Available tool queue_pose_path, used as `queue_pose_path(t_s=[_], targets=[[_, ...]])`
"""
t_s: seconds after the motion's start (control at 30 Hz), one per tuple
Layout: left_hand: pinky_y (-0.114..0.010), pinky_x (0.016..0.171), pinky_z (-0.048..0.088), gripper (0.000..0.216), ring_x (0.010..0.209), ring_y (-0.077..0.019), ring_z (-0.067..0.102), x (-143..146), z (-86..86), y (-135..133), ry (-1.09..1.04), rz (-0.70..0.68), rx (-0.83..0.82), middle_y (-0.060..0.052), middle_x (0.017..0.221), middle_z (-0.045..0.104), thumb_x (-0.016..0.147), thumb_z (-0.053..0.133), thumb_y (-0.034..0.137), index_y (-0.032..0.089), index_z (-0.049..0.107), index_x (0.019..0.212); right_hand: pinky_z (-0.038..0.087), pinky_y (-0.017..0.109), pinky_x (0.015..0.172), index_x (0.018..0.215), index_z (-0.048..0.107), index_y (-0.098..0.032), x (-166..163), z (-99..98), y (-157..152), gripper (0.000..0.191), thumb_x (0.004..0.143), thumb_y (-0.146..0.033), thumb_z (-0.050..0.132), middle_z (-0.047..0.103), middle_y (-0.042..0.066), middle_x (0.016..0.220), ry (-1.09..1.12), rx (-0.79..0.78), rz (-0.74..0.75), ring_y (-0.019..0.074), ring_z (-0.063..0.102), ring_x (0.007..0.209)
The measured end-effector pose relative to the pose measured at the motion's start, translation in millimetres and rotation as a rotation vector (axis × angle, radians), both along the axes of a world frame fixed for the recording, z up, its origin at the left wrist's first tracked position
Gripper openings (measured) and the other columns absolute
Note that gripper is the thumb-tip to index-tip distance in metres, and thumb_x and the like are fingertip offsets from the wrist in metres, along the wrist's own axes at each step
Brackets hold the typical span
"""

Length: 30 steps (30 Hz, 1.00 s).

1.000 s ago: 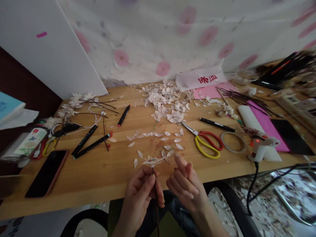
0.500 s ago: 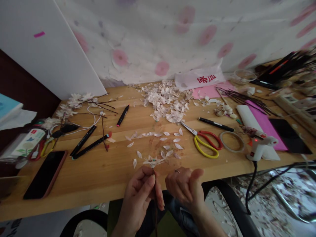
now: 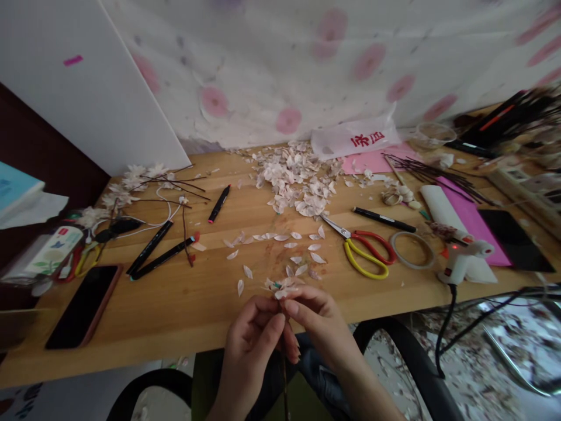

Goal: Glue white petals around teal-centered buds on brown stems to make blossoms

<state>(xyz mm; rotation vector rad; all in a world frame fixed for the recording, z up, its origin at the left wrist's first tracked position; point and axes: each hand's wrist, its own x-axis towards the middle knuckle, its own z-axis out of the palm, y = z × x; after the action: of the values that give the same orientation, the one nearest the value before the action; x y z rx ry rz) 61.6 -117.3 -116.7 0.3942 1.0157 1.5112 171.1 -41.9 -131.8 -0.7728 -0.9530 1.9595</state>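
Note:
My left hand [image 3: 256,345] is closed in a pinch around a thin brown stem [image 3: 284,374], which hangs down past the table's front edge. At the top of the stem is a pale petalled flower [image 3: 276,285] with a bit of green in it. My right hand [image 3: 319,321] is closed too, its thumb and forefinger pinching a petal at the flower's near side, close to the left fingertips. Single white petals [image 3: 280,238] lie in loose rows just beyond the hands. A heap of petals [image 3: 293,172] sits farther back.
Scissors [image 3: 362,251] with red and yellow handles lie right of the petals, beside a tape roll [image 3: 412,250]. A glue gun [image 3: 460,260] with a glowing red light stands at the right edge. On the left are a phone [image 3: 83,307], markers [image 3: 162,258] and finished blossom twigs [image 3: 140,178].
My right hand has moved left and up to the flower, and its fingers now pinch at the petals. The left hand keeps hold of the stem, shifted slightly right.

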Motion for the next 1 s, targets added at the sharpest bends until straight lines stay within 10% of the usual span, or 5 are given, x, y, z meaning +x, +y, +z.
queue_pose_path(t_s=[1.0], targets=[[-0.015,0.046,0.051,0.031,0.044,-0.0082,0.065,1,2.7,8,-0.115,-0.066,-0.042,0.003,0.054,0.074,0.084,0.089,0.042,0.018,0.069,0.082,0.049,0.023,0.065,0.071,0.08,-0.024,1,2.7,0,0.025,0.074,-0.044,0.094,0.067,-0.002,0.077,0.069,-0.17,0.025,0.0109,0.059,0.065]])
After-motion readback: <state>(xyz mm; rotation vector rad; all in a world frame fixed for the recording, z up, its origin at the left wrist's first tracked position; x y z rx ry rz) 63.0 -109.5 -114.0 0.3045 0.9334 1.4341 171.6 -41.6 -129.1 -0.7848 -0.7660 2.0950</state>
